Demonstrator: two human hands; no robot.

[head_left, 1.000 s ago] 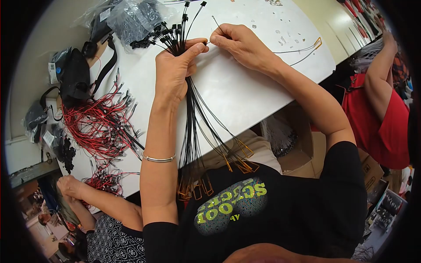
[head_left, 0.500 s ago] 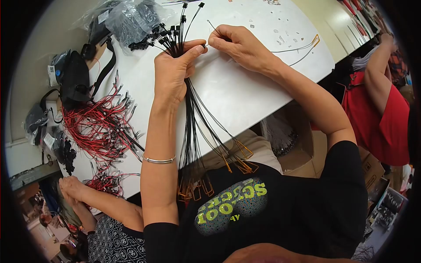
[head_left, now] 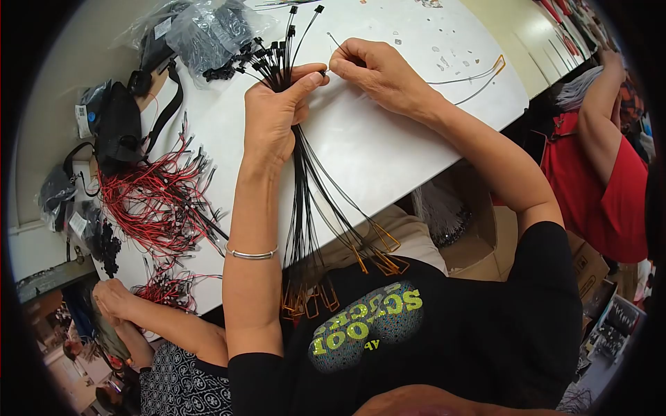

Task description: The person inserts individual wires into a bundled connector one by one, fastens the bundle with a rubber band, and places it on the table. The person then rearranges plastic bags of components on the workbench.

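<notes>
Starting at your far left, a person's two hands [head_left: 114, 299] were together near the table's edge, nearest to a smaller tangle of red and black wires [head_left: 166, 288]. Just above, a larger heap of red and black wires [head_left: 149, 208] sprawled over the white table [head_left: 361, 159], with a black bag [head_left: 119, 132] beyond it and clear plastic bags [head_left: 215, 35] at the back.

Then came your left hand [head_left: 272, 118], fingers closed around the bundle of black cables [head_left: 300, 180]! Black connectors fanned out above your grip, while the orange-ended tails hung below, over the table's edge and in front of your black shirt [head_left: 451, 333]. Your thumb and forefinger also pinched a small black piece [head_left: 322, 72], out toward the other hand.

And right beside it, your right hand [head_left: 371, 69] had its thumb and forefinger pinched on a thin dark wire [head_left: 334, 39], its free end poking up; the grip itself was partly hidden. Past your right wrist, an orange-tipped loop [head_left: 499, 64] lay on the table. Farther right, beyond the open cardboard box [head_left: 479, 243], stretched red clothing [head_left: 590, 194] and another person's arm [head_left: 602, 114].
</notes>
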